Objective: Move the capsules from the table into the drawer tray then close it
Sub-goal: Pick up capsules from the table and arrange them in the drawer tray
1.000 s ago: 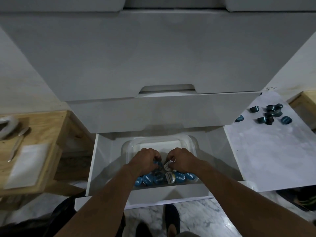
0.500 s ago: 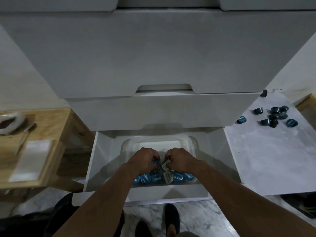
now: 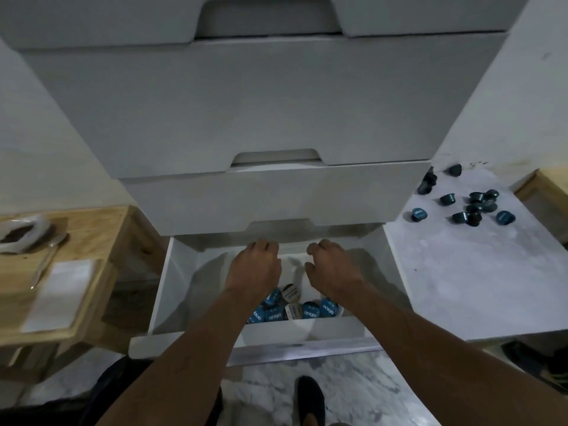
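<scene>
Capsules (image 3: 475, 204) on the table (image 3: 461, 272) look light, rigid and slippery, so pinch the sides; left hand (image 3: 253, 269) and right hand (image 3: 333, 265) hover half-curled, empty, above the tray (image 3: 339, 309).

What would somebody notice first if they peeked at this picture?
Probably the two hands, left and right, reaching into the open drawer at the bottom of the white cabinet. Under them, blue capsules crowd the front of a white tray. More dark capsules lie scattered on the marble table to the right.
</scene>
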Available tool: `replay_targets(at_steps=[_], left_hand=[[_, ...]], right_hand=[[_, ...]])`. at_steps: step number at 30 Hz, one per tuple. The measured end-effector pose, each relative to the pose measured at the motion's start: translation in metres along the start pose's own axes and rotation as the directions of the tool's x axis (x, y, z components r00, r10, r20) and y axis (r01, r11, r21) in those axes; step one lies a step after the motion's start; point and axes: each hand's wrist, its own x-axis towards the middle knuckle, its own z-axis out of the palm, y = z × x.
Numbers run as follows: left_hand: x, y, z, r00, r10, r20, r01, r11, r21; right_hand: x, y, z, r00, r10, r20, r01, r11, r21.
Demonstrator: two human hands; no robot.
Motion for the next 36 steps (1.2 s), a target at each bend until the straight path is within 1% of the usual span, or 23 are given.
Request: replay_targets(at_steps=[3, 7, 11, 14, 18, 21, 28, 31, 33, 36], left_hand=[[-0.007, 0.013, -0.015, 0.987, 0.117, -0.114, -0.113, 0.993, 0.036], [-0.013, 0.028, -0.037, 0.943, 0.256, -0.214, -0.234, 0.964, 0.125], [-0.012, 0.049, -0.061, 0.86, 0.38, -0.34, -0.347, 0.925, 0.156], [-0.013, 0.072, -0.081, 0.796, 0.435, -0.421, -0.397, 0.9, 0.179], [-0.012, 0.111, -0.094, 0.732, 0.483, -0.48, -0.469, 0.869, 0.16], [-0.01, 0.141, -0.096, 0.708, 0.522, -0.475, -0.51, 0.844, 0.167], [0.017, 0.217, -0.081, 0.676, 0.571, -0.465, -0.573, 0.805, 0.156], [0.037, 0.256, -0.07, 0.669, 0.559, -0.49, -0.565, 0.811, 0.153], [0.052, 0.282, -0.059, 0.685, 0.522, -0.508, -0.534, 0.835, 0.137], [0.073, 0.316, -0.037, 0.723, 0.481, -0.496, -0.489, 0.863, 0.125]], right_hand=[[-0.021, -0.001, -0.016, 0.993, 0.009, -0.119, -0.017, 0.998, -0.065], [-0.055, 0.0, -0.039, 0.953, 0.095, -0.287, -0.123, 0.989, -0.084], [-0.093, 0.007, -0.063, 0.891, 0.176, -0.418, -0.2, 0.98, -0.013], [-0.118, 0.021, -0.08, 0.85, 0.16, -0.501, -0.225, 0.972, -0.071], [-0.143, 0.046, -0.102, 0.794, 0.22, -0.567, -0.308, 0.949, -0.063], [-0.16, 0.066, -0.114, 0.757, 0.277, -0.592, -0.363, 0.932, -0.027], [-0.181, 0.135, -0.129, 0.724, 0.364, -0.586, -0.421, 0.906, 0.043], [-0.178, 0.179, -0.136, 0.735, 0.371, -0.567, -0.417, 0.907, 0.053], [-0.172, 0.211, -0.142, 0.756, 0.357, -0.549, -0.399, 0.916, 0.047], [-0.162, 0.258, -0.153, 0.79, 0.326, -0.519, -0.356, 0.933, 0.043]])
